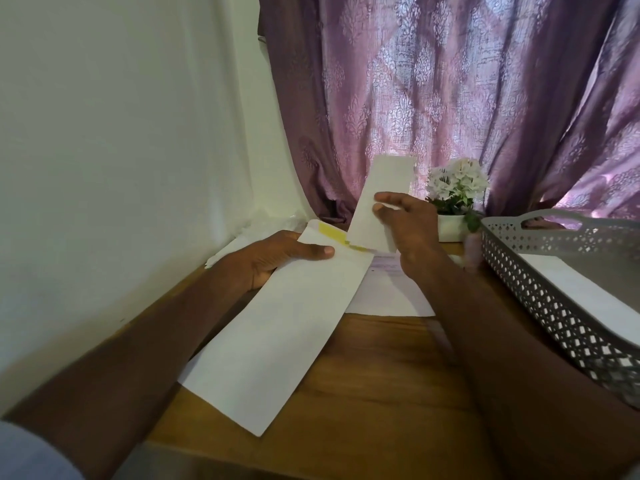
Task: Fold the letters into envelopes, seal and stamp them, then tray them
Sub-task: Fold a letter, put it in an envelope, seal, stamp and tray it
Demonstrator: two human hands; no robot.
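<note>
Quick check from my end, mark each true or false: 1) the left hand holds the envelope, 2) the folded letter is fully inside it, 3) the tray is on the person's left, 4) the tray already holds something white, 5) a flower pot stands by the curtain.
1) True: the left hand grips the envelope.
2) False: the right hand holds the folded letter with only its lower end at the opening.
3) False: the tray is on the right.
4) True: something white lies in it.
5) True: the flower pot stands before the curtain.
</note>
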